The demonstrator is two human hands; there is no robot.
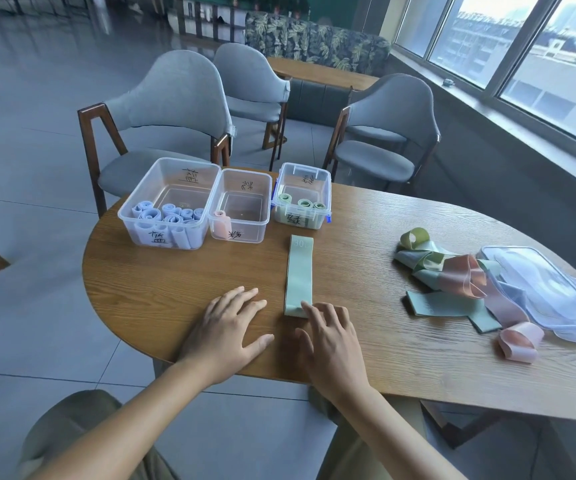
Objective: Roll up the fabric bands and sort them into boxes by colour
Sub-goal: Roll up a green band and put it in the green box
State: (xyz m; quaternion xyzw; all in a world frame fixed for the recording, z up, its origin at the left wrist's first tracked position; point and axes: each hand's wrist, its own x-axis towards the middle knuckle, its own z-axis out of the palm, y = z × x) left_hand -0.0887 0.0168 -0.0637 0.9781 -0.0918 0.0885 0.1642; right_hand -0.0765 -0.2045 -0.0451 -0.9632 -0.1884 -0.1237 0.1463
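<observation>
A pale green fabric band [298, 271] lies flat and straight on the wooden table [175, 271], running away from me. My right hand [331, 341] has its fingertips on the band's near end, fingers fairly straight. My left hand [226, 327] rests flat on the table just left of the band, apart from it. At the back stand three clear boxes: the left box [148, 202] holds several blue rolls, the middle box [262, 216] one pink roll, the right box [326, 188] three green rolls.
A loose heap of green, pink and olive bands [452, 282] lies at the right, beside clear plastic lids [549, 289]. A loose pink loop [518, 341] sits near the table's front right. Grey chairs [172, 109] stand behind the table.
</observation>
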